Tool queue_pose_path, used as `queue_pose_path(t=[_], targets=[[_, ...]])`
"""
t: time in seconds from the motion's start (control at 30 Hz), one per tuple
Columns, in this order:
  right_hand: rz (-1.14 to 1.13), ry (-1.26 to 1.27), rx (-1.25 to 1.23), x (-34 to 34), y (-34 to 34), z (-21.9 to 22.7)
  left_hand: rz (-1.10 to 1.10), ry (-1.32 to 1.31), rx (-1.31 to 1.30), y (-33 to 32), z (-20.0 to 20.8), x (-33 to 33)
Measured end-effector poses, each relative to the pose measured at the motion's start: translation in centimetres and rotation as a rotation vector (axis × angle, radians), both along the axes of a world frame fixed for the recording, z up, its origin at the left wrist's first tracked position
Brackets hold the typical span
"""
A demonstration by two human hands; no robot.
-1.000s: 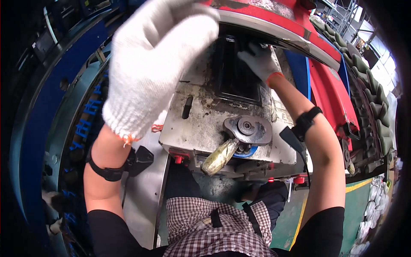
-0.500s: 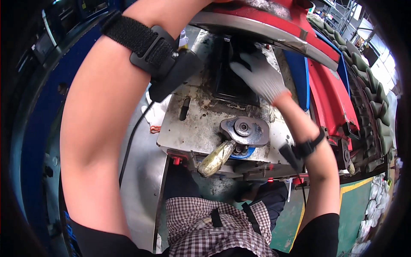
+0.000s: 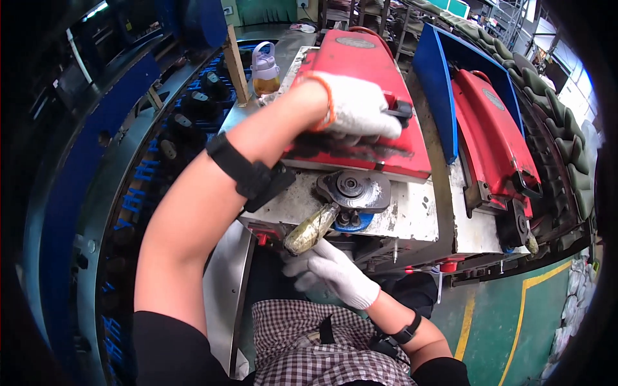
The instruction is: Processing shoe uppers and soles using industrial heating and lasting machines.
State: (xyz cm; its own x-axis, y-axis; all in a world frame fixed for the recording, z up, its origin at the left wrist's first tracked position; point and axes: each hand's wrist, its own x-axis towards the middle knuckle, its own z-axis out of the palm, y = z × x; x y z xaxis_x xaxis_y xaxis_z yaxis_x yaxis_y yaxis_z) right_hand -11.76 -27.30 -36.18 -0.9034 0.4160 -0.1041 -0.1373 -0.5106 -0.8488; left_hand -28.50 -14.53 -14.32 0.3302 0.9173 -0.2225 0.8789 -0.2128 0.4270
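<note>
My left hand [image 3: 360, 109], in a white glove with an orange cuff, reaches across a red machine lid [image 3: 351, 61] and is closed on its black handle [image 3: 400, 113]. The lid lies lowered over the worn metal bed [image 3: 412, 209], hiding what is under it. In front of the lid a round-hubbed metal cam [image 3: 351, 186] carries a lever handle [image 3: 311, 230] wrapped in yellowish tape. Just below that lever handle, my gloved right hand [image 3: 335, 273] has its fingers apart and partly blurred; whether it touches the lever is unclear.
A second red-lidded machine [image 3: 492, 128] stands to the right, behind a blue panel [image 3: 434, 90]. A lilac-capped bottle [image 3: 264, 69] stands at the back left. Dark footwear-like forms [image 3: 183, 122] line a rack on the left. Green floor [image 3: 496, 321] with yellow lines lies at lower right.
The red lid has come down from its raised position over the bed, with my left hand at its handle. My right hand has moved from the dark plate on the bed toward the lever handle.
</note>
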Motion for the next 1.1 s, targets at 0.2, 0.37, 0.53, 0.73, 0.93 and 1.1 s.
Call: queue_pose_path(t=[0.2, 0.37, 0.53, 0.73, 0.93, 1.1], targets=[[0.149, 0.572, -0.694, -3.9, -0.1, 2.0, -0.016, 0.154, 0.291, -0.9, -4.0, -0.5], [0.054, 0.486, -0.746, 0.1, -0.4, 3.3, -0.042, 0.167, 0.319, -1.2, -4.3, 0.6], [-0.215, 0.369, -0.704, 7.2, 0.9, 3.4, 0.036, 0.178, 0.257, -1.8, -3.9, 0.8], [-0.713, 0.129, 0.164, 17.6, 4.5, 3.2, 0.042, 0.194, 0.325, -1.7, -4.3, 0.5], [-1.491, -0.958, 1.578, 36.5, 11.3, 6.1, 0.193, 0.0, 0.427, -2.3, -4.7, 1.9], [-1.288, -1.111, 1.277, 45.8, 14.8, 2.9, 0.332, -0.17, 0.901, -1.8, -5.8, 6.6]])
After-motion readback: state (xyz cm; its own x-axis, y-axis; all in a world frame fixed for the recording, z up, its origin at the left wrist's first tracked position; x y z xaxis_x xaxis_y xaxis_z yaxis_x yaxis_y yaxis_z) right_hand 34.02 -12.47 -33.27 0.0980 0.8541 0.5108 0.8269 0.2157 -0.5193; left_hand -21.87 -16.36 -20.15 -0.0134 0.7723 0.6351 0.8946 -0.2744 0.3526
